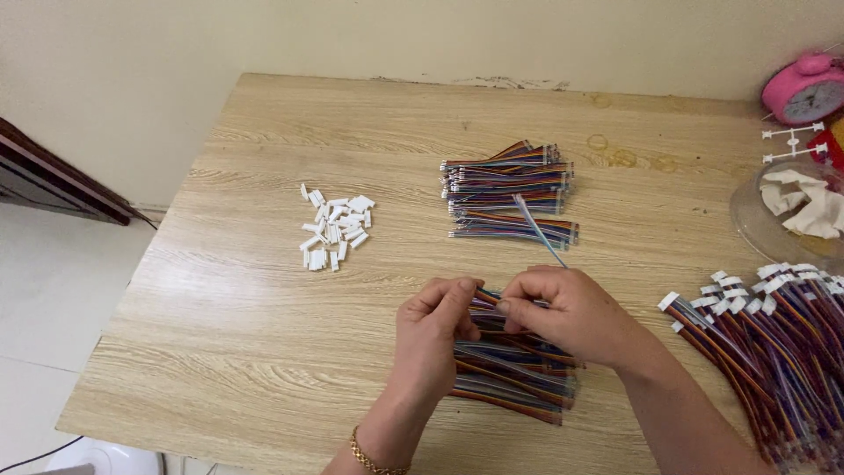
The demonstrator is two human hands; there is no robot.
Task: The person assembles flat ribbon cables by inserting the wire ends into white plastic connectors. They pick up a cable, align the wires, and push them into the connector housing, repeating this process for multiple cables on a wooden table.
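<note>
Light wood-grain table [264, 352] against a cream wall, pale tile floor at the left edge.

Left hand [432, 339] and right hand [563, 312] meet near the front-centre of the table. Both are pinched, thumb + forefinger, on one thin ribbon cable [538, 230], w/ the fingertips almost touching. The cable is a flat strip of multicolour wires; its free end slants up and away from the right hand, pale blue-grey in this light, and crosses over the far pile. Whether a connector sits at the pinched end can't be told, as the fingers cover it. A gold chain bracelet [374, 460] is on the left wrist.

Directly under the hands lies a near stack of cables [514, 383], wires in red, orange, blue, green, running roughly left-right, partly hidden by both palms.

Just beyond the hands is a far stack of cables [510, 189], same rainbow strips, laid parallel, bare ends.

Beyond and left of the left hand, well apart, is a loose heap of small white connector housings [336, 230].

Right of the right forearm is a big fan of finished cables [782, 352] w/ white plugs on the ends, running off the frame's edge.

Further right and beyond are a clear plastic tub [747, 224] holding white bits, white plastic pins [796, 145], and a pink alarm clock [804, 88] at the corner.
</note>
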